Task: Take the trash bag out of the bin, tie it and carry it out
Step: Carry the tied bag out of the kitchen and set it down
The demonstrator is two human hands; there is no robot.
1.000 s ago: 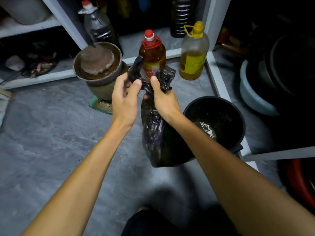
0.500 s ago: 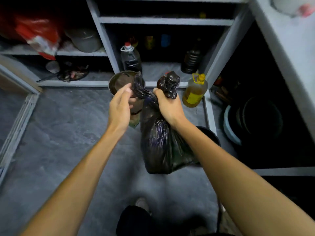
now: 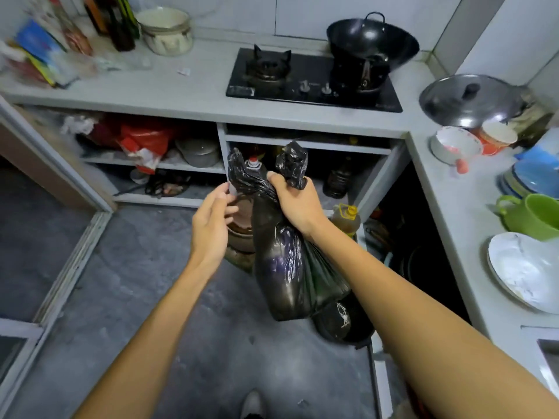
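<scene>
1. A grey bench (image 3: 181, 95) runs along the wall and turns a corner at the right.
2. On it sits a black stove (image 3: 311, 83), with a wok (image 3: 372, 40) on its right burner.
3. On the right side are a metal lid (image 3: 469, 99), a green cup (image 3: 538, 217) and a white plate (image 3: 526, 267).
4. A cream pot (image 3: 166, 30) stands at the back left.
5. A red bag (image 3: 145, 137) lies on the shelf (image 3: 193, 168) below.

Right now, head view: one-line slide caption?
Right hand grips the black trash bag by its gathered neck, out of the bin; left hand at one loose end.
</scene>
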